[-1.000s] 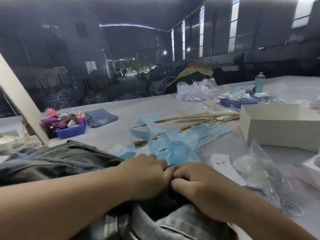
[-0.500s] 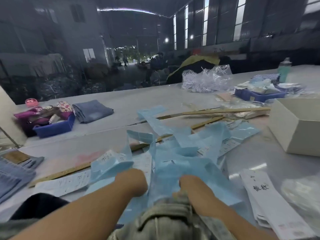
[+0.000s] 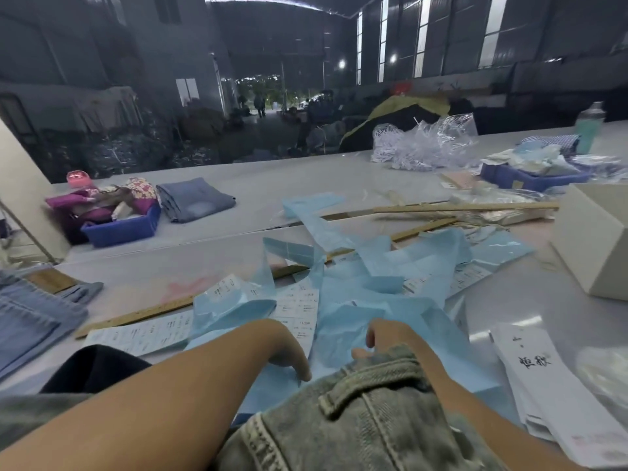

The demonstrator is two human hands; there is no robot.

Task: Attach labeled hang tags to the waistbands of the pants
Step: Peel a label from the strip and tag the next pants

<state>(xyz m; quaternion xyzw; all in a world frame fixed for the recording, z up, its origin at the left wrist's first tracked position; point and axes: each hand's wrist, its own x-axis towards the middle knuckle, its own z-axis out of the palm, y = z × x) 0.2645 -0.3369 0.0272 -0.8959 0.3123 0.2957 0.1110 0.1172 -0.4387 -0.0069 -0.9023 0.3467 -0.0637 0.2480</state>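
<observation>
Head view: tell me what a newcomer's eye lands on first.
The heap of pale blue paper sheets spread across the middle of the table, with both hands reaching into its near edge. Next, the grey-green denim pants bunched at the bottom, their waistband beside the right hand. The left hand touches the blue paper with its fingers.

A garment factory or warehouse hall: tall strip windows (image 3: 421,35) at 1 o'clock, dark bundled goods piled at 11. The long grey surface (image 3: 265,185) carries folded jeans (image 3: 195,198) at 10 o'clock, a blue bin (image 3: 122,227) of fabric scraps, blue label sheets (image 3: 390,277) and hang tags (image 3: 543,379) at 4.
</observation>
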